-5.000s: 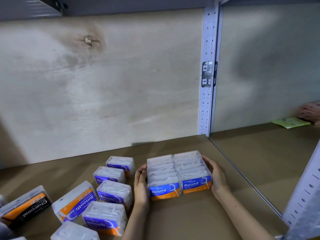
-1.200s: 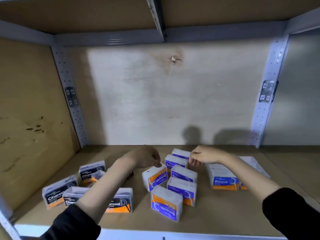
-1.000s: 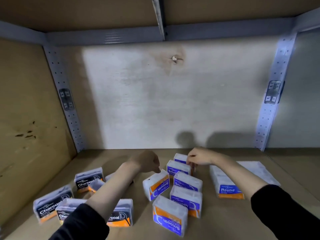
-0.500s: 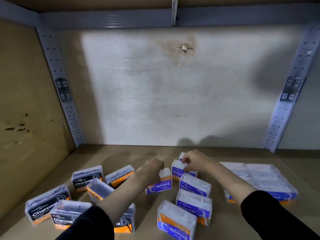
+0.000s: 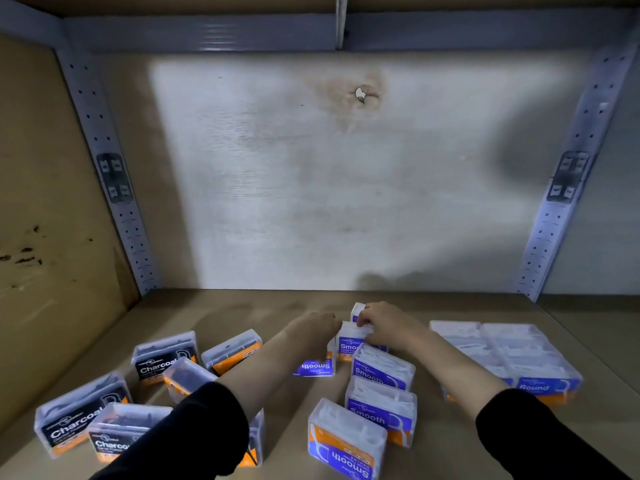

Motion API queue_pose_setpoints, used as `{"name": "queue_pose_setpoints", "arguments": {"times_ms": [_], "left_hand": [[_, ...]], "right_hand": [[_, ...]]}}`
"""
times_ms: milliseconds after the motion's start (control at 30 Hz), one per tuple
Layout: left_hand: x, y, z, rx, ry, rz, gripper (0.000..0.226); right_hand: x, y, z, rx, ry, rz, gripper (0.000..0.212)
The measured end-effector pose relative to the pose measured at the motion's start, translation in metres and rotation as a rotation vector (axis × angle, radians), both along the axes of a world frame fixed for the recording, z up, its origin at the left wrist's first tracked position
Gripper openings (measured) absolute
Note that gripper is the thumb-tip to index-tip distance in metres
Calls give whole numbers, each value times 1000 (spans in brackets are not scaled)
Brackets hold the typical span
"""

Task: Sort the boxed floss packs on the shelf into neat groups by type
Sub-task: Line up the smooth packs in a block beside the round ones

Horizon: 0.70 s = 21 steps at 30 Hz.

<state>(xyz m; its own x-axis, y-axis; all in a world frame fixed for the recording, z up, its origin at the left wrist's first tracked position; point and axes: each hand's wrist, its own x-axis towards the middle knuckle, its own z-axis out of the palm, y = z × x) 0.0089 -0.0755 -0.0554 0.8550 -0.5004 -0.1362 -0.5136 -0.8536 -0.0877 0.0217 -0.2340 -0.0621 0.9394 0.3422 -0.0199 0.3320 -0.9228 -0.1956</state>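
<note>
Clear floss boxes lie on the brown shelf board (image 5: pixel 242 310). Black-label Charcoal boxes (image 5: pixel 162 358) sit scattered at the left. Blue Smooth boxes (image 5: pixel 381 368) stand in a loose column in the middle. A tidy block of Round boxes (image 5: pixel 502 358) is at the right. My right hand (image 5: pixel 384 323) pinches the top of an upright Smooth box (image 5: pixel 348 342). My left hand (image 5: pixel 313 327) is curled just left of that box, its fingertips hidden. Under its wrist lies another Smooth box (image 5: pixel 313 367), label upside down.
A pale back panel (image 5: pixel 329 185) closes the shelf behind. A brown side wall (image 5: pixel 45 202) and perforated metal uprights (image 5: pixel 114 202) bound it on the left; another upright (image 5: pixel 564 188) stands at the right. An upper shelf hangs overhead. Bare board lies behind the boxes.
My left hand turned one Smooth box flat, label upside down, and slid toward the upright Smooth box. My right hand stayed on that upright box. The camera moved closer and lower.
</note>
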Motion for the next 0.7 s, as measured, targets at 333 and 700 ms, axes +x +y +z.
{"name": "queue_pose_setpoints", "arguments": {"times_ms": [333, 700], "left_hand": [[-10, 42, -14, -905, 236, 158, 38], [-9, 61, -25, -708, 105, 358, 41]], "right_hand": [[-2, -3, -3, -11, -37, -7, 36], [-4, -2, -7, 48, -14, -53, 41]]}}
